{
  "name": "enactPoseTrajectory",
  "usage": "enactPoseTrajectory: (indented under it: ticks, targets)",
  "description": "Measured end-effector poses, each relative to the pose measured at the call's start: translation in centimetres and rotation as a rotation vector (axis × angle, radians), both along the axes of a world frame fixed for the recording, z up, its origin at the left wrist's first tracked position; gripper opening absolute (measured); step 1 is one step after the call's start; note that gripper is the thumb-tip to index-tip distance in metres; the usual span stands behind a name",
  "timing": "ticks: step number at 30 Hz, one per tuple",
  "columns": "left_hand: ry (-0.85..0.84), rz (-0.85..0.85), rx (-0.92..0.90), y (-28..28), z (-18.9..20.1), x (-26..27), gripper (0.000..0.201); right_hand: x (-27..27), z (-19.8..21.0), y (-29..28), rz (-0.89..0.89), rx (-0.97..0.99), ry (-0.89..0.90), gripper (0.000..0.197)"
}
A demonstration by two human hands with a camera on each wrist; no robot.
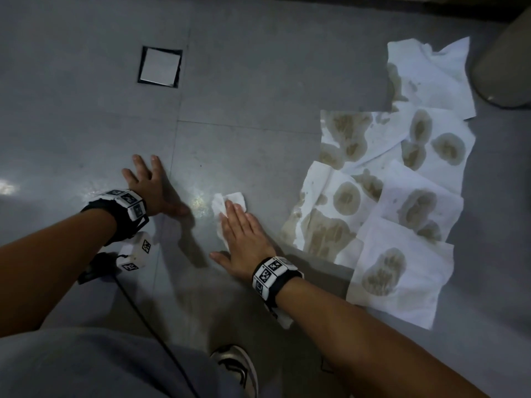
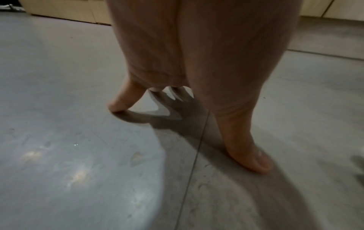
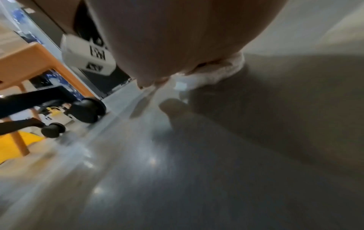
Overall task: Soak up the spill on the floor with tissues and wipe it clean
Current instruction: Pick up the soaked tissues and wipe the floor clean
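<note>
Grey floor (image 1: pixel 230 96): right hand (image 1: pixel 244 239) presses flat on a limp, tear-prone tissue (image 1: pixel 230 201); left hand (image 1: pixel 152 188), fingers spread, braces; lift soaked sheets (image 1: pixel 402 196) by dry edges.

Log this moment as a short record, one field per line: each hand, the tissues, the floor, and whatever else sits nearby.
left hand: left hand pressed on the floor, fingers spread, holding nothing
right hand: right hand flat on a small folded tissue, pressing it to the floor
laid tissues: stained tissues overlapping to the person's right, brown wet patches soaked through
floor: grey tiles, shiny patch between the hands
nearby: square floor plate ahead; beige bin beyond the tissues; shoe at the bottom edge
</note>
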State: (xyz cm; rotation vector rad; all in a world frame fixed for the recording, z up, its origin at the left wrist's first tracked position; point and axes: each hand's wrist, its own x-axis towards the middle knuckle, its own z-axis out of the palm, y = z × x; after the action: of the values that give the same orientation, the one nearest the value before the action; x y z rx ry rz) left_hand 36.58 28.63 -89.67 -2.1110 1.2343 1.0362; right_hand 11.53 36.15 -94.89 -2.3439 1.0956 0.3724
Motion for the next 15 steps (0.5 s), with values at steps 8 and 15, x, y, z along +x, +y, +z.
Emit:
enactPoseTrajectory:
  ticks: [8, 15]
  targets:
    - [-0.007, 0.009, -0.012, -0.05, 0.14, -0.09, 0.158, 0.72, -0.4, 0.2, 0.057, -0.013, 0.061, 0.091]
    - [-0.021, 0.024, -0.005, -0.07, 0.6, -0.69, 0.156, 0.3, -0.66, -0.13, 0.147, -0.013, 0.053, 0.089]
